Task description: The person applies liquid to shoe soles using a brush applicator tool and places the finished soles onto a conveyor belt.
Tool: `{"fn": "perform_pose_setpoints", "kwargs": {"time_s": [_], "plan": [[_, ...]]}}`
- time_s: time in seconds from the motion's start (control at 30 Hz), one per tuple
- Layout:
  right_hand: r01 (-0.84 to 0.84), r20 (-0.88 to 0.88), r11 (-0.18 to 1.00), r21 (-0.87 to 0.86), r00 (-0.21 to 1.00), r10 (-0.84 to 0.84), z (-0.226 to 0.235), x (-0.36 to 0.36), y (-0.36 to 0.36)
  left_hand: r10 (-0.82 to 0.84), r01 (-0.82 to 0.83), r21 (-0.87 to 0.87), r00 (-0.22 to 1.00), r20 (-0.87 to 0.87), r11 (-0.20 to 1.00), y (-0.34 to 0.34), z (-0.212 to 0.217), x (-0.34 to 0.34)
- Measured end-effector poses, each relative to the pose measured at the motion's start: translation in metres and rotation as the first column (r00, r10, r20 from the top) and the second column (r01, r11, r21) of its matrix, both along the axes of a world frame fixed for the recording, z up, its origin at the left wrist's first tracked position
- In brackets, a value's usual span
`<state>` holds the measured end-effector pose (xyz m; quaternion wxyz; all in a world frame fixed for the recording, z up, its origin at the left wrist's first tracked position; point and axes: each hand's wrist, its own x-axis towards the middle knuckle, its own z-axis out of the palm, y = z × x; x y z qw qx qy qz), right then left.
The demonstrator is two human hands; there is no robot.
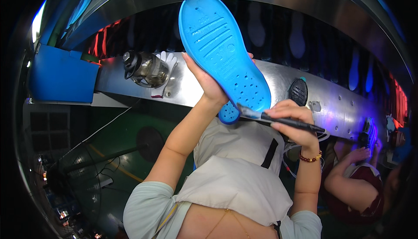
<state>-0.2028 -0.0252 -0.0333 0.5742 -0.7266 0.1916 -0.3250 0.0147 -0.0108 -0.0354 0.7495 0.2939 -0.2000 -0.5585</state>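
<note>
Blue sole (213,38), as seen in the head view. Lies straight ahead of the body, held up in the left hand (210,84), in front of the metal tabletop (180,91). Runs lengthwise from a broad far end, ahead of both hands and slightly leftward, to a hole-dotted near end just left of the right hand (302,113). Gripped from beneath, with the left thumb along the left edge and fingertips just showing past the right edge. In the right hand, closed around a black handle, a brush (300,124) set crosswise to that long axis, bristles (247,111) leftward at the near end's rim. Cannot tell contact from a slight gap there. Right hand nearer to the perforated end, far end well apart from the bristles. Close to the left wrist, a second perforated blue piece (229,113), joined or separate unclear. Beyond the left hand, leftward, a lidded jug (150,69) beside a white glove (168,60); beyond the right hand, a black sole (298,91).
</note>
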Motion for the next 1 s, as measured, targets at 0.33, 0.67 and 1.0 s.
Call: {"fn": "perform_pose_setpoints", "kwargs": {"time_s": [0.33,0.67,1.0], "plan": [[-0.116,0.461,0.724,0.680,0.836,-0.298,-0.009,0.023,0.027,-0.264,0.249,-0.145,0.959,-0.099,0.958,0.035,0.000,-0.029],[-0.093,-0.050,0.994,0.054,0.994,0.095,0.029,0.010,0.007,-0.653,0.651,-0.044,0.757,-0.038,0.758,0.020,0.002,0.013],[-0.344,-0.219,0.922,-0.177,0.927,0.304,0.056,-0.007,-0.014,-0.920,0.786,0.487,0.373,0.118,0.381,0.004,0.039,0.014]]}}
